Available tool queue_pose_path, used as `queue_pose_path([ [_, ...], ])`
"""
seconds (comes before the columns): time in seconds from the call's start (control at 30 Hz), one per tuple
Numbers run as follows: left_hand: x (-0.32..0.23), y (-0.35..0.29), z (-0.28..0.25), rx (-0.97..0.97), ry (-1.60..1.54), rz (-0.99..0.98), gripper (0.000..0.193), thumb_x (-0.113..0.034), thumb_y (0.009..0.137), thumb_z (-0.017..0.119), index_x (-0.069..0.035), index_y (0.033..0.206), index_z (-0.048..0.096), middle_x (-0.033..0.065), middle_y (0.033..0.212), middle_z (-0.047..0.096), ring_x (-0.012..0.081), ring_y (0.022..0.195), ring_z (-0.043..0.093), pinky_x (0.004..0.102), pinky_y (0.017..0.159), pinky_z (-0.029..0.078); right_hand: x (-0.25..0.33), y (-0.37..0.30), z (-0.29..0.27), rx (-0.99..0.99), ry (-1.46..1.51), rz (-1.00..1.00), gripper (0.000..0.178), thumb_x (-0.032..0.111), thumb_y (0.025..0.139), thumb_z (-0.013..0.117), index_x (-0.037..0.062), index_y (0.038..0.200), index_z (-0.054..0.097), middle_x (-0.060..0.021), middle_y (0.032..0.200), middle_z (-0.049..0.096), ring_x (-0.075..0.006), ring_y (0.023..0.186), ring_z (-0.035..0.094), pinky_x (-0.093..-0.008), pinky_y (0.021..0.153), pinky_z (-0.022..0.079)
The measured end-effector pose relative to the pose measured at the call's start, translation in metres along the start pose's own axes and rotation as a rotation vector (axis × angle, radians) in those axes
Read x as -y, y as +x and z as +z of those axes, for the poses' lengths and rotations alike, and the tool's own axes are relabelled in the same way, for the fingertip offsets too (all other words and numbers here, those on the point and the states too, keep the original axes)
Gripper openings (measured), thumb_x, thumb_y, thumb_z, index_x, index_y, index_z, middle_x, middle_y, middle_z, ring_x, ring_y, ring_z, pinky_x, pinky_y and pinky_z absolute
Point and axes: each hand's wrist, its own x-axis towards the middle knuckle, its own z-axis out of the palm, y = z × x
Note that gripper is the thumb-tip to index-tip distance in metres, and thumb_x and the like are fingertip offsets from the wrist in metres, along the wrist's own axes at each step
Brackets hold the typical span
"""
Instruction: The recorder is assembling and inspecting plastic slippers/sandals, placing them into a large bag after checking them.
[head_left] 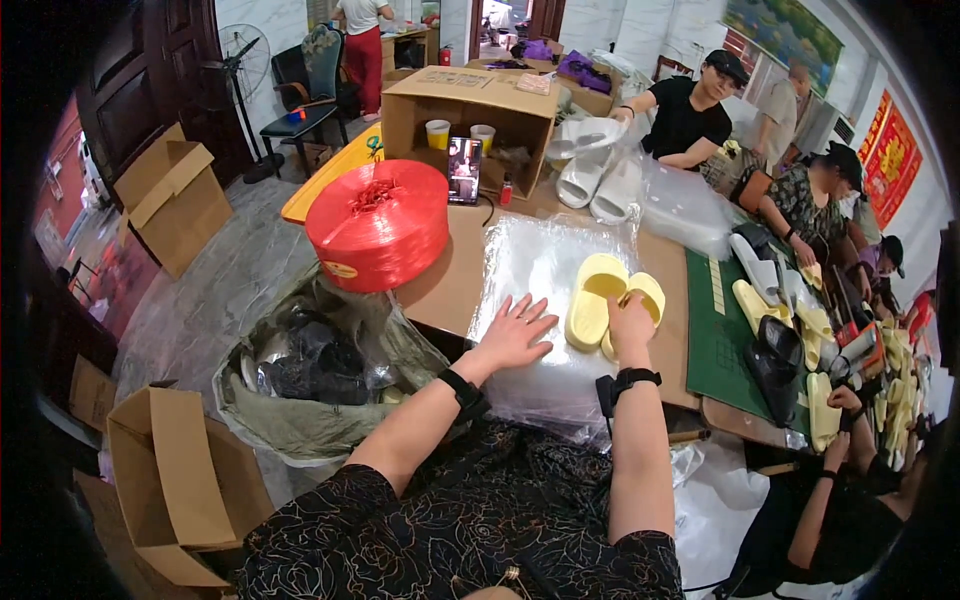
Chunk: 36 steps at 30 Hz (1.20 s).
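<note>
Yellow slippers (pixel 588 318) side by side on a stack of clear plastic (pixel 530 255), toward the near edge of the tabletop (pixel 440 300). Partly hidden at right beneath the right grip (pixel 631 325), curled around the right-hand slipper, with fingertips out of sight. Left grip (pixel 512 333) released, laid flat with fingers spread on the stack, just left of the pair. Separate layers of plastic hard to make out under glare; footwear at far right cut off by the dark lens rim.

Near the far edge, a cardboard box (pixel 455 90) with its mouth facing the near edge, holding two cups (pixel 437 134) and something clear, too small to identify. Phone (pixel 464 170) upright in front, blocking part of the inside. Below the tabletop's left near corner, a grey-green sack (pixel 275 435) containing black slippers (pixel 320 360) and clear film. On the floor at left, cartons (pixel 180 470), only partly visible inside.

By the left edge, a roll of red twine (pixel 375 235), covering part of a yellow board (pixel 345 155). Beyond the stack, white slippers (pixel 590 175) at a co-worker's hand (pixel 622 113). Toward the right edge, a green mat (pixel 712 350).
</note>
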Motion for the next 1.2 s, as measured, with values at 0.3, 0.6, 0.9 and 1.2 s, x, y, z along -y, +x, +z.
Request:
queue_pose_path([
  [0.3,0.0,-0.001,0.0,-0.017,-0.021,0.006,0.056,-0.048,0.089,0.054,-0.02,0.138,0.051,0.0129,0.151,0.039,0.0377,0.141,0.029,0.0557,0.117,0.015,0.002,-0.001,0.007,-0.106,-0.056,-0.038,0.044,0.04,0.091,0.054,0.001,0.112,0.055,-0.0231,0.081,0.069,-0.0392,0.076,0.068,-0.0497,0.069,0.054],
  [0.6,0.0,-0.001,-0.003,-0.014,-0.019,0.004,0.056,-0.047,0.089,0.054,-0.019,0.138,0.051,0.013,0.151,0.039,0.0382,0.141,0.029,0.0564,0.117,0.015,0.003,-0.006,0.009,-0.122,-0.011,0.025,0.044,0.044,0.092,0.054,0.0024,0.104,0.06,-0.0209,0.083,0.07,-0.0378,0.079,0.069,-0.0491,0.073,0.053],
  [0.9,-0.002,-0.001,-0.004,0.0,-0.016,0.006,0.055,-0.047,0.09,0.053,-0.018,0.138,0.05,0.014,0.151,0.038,0.0381,0.142,0.028,0.0566,0.117,0.015,-0.003,-0.005,0.014,-0.163,-0.051,-0.043,0.043,0.044,0.094,0.052,0.0037,0.09,0.065,-0.0208,0.078,0.068,-0.0383,0.075,0.068,-0.0493,0.069,0.053],
  [1.2,-0.001,-0.001,-0.001,-0.014,-0.021,0.003,0.055,-0.047,0.09,0.052,-0.018,0.137,0.051,0.0142,0.152,0.037,0.0382,0.142,0.028,0.0562,0.117,0.014,-0.004,-0.006,0.016,-0.231,-0.049,-0.084,0.042,0.043,0.093,0.052,0.0043,0.088,0.065,-0.0196,0.074,0.068,-0.0376,0.069,0.068,-0.0487,0.064,0.053],
])
